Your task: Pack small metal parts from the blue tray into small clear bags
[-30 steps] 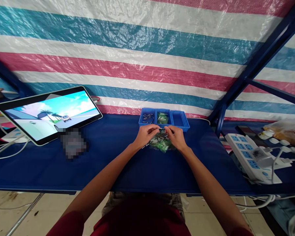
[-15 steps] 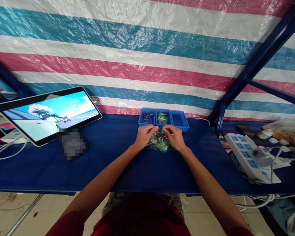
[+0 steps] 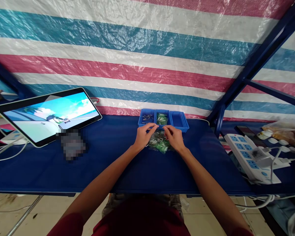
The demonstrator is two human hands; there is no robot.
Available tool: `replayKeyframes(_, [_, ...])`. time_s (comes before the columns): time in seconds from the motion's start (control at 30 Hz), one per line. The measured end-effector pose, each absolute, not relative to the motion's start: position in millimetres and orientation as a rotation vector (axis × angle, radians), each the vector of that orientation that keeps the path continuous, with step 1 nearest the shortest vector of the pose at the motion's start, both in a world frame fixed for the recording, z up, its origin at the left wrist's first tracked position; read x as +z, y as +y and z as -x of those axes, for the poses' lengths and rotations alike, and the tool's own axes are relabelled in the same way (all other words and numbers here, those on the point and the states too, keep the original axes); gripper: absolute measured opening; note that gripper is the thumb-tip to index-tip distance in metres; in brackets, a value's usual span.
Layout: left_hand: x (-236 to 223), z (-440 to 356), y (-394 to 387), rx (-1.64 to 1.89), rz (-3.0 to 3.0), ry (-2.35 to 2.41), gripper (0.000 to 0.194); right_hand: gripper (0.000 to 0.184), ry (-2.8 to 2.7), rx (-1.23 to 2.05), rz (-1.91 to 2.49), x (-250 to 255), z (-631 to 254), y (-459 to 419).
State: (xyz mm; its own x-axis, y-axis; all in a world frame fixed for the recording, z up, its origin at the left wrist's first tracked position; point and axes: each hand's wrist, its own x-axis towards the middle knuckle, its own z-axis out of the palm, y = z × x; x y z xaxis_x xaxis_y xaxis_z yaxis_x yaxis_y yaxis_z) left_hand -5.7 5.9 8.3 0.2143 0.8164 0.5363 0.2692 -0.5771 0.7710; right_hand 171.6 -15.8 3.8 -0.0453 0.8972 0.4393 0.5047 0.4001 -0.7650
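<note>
My left hand is raised over the blue table, thumb and forefinger pinched at their tips. A tiny light spot shows at that pinch, too small to name. My right hand faces it with a narrow gap between them, its thumb and forefinger also drawn together; what they hold, if anything, is hidden. Below and between both hands lies a pile of clear plastic bags with green parts and small metal pins. Just beyond the fingertips stand a blue bin of metal pins and a blue bin of green and whitish pieces.
A third blue bin adjoins on the right. On the left, a tablet leans with its screen lit, a blurred dark item in front. A white power strip with cables lies right. Behind hangs a striped plastic sheet.
My fingertips have drawn slightly apart. The thin piece that spanned between them half a second ago no longer shows there. The bins and bags stay in place.
</note>
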Motion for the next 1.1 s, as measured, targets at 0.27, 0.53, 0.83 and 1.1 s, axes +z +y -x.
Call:
replayKeyframes(0.27, [7.0,10.7,9.4,1.187,-2.198,0.989,0.030,0.030,-1.644,0.451,1.221,11.5,-174.3,-20.0])
replayKeyframes(0.53, [10.7,6.7,3.0,1.215,-1.893,0.982,0.027,0.027,-1.804,0.584,1.116,7.0,-170.7,-19.2])
replayKeyframes(0.83, [12.3,10.3,7.0,1.220,-1.938,0.898,0.032,0.040,-1.813,0.530,1.194,11.1,-171.3,-20.3])
replayKeyframes(1.1, [18.4,19.8,23.6,1.248,-2.284,1.303,0.043,0.049,-1.806,0.494,1.257,10.4,-172.9,-18.4])
